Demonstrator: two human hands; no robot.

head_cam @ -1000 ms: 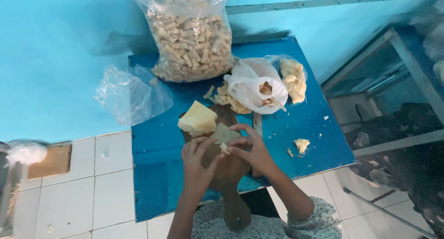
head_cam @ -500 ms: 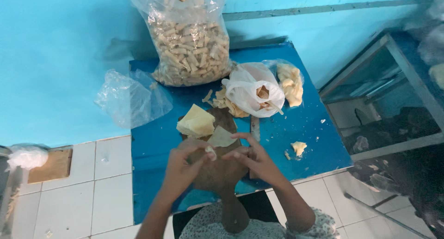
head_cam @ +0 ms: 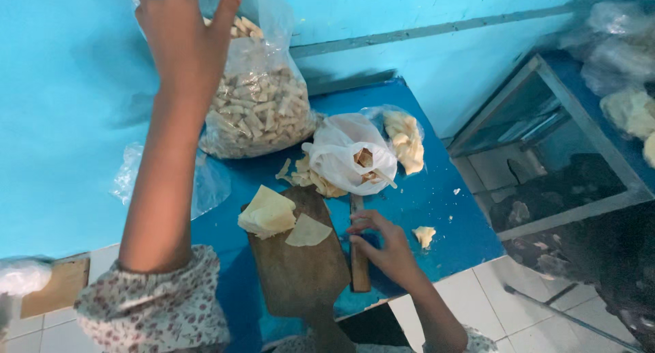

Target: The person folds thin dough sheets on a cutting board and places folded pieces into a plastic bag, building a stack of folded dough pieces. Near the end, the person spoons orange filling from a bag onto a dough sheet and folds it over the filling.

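Hands were split across the blue table (head_cam: 437, 216). Left hand (head_cam: 184, 35) was raised with fingers spread, empty, over the large clear plastic bag of small pale rolled pieces (head_cam: 263, 104) at the far edge. Right hand (head_cam: 382, 247) rested low, fingers curled beside the brown wooden handle of a knife (head_cam: 359, 261), touching it at most lightly; grip could not be confirmed. Knife's long axis ran away from the person, just right of the brown wooden paddle-shaped board (head_cam: 300, 271). On the board: one stack of pale yellow square wrappers (head_cam: 266, 213) and one loose wrapper (head_cam: 307, 231), both left of the right hand and nearer to it than to the raised left. One white plastic bag (head_cam: 344, 158) lay beyond, and one dough scrap (head_cam: 424, 235) to the right.
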